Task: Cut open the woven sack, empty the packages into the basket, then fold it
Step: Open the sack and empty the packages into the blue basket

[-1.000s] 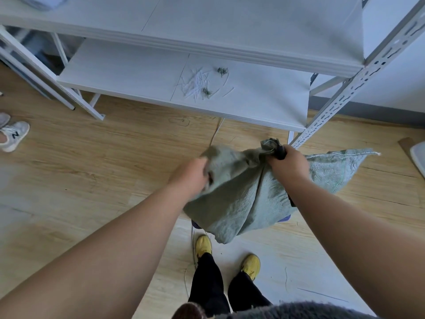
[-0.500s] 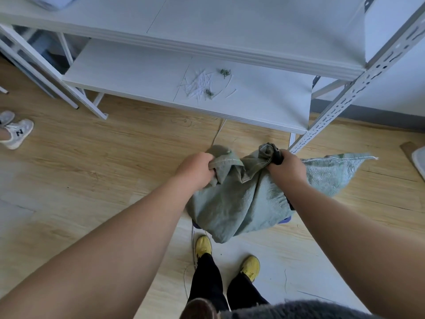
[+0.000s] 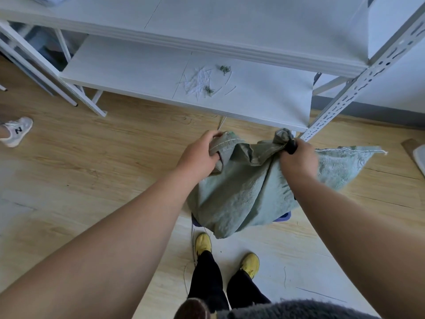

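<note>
A grey-green woven sack [image 3: 243,192] hangs limp in front of me, above the floor. My left hand [image 3: 202,155] grips its left top edge, where a stitched hem shows. My right hand [image 3: 299,162] grips a bunched piece of its top together with a black handle [image 3: 291,146]; I cannot tell what tool it belongs to. A flat corner of the sack sticks out to the right of my right hand. A blue basket [image 3: 284,218] shows only as a sliver under the sack. No packages are visible.
A white metal rack stands just beyond the sack; its low shelf [image 3: 138,74] holds cut white strips and green threads [image 3: 202,81]. Its slotted post [image 3: 340,100] is close to my right hand. My yellow shoes [image 3: 203,242] stand below. Another person's sneaker [image 3: 16,131] is far left.
My hands have moved apart, stretching the sack's top edge between them. The left hand's grip shifted from the sack's side to its hemmed edge.
</note>
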